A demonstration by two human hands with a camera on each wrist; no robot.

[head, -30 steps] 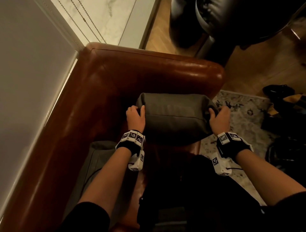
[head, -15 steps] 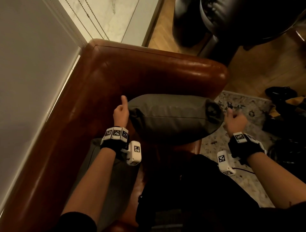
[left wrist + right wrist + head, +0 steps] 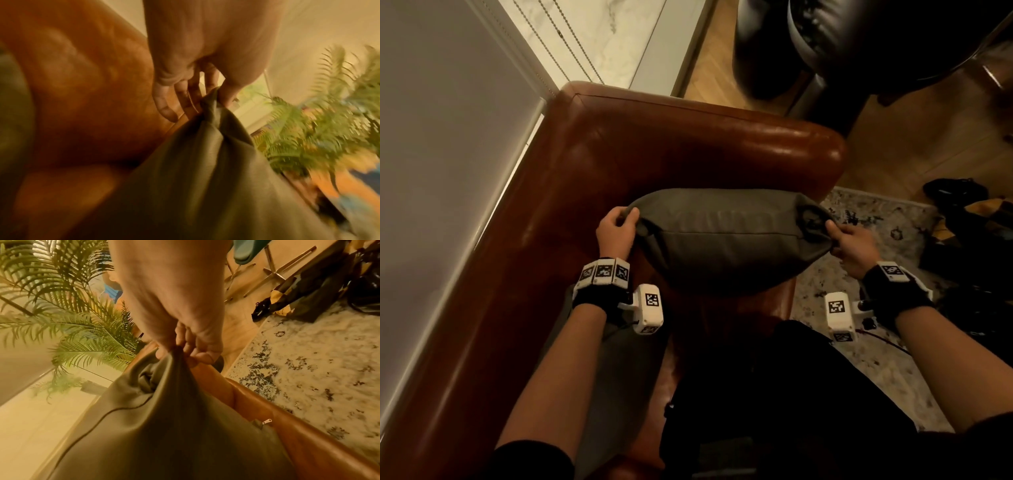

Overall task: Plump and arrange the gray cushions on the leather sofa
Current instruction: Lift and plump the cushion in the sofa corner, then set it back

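Brown leather sofa, gray cushion on its seat

left hand pinching, right hand pinching, apparently fingertips only

a plump gray cushion stands on edge by the brown leather sofa arm; both top corners pinched.

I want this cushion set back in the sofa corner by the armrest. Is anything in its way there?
Nothing visible. Both hands, left and right, pinch the cushion by its ends, and the leather between it and the armrest is bare. A second cushion lies nearer, behind it.
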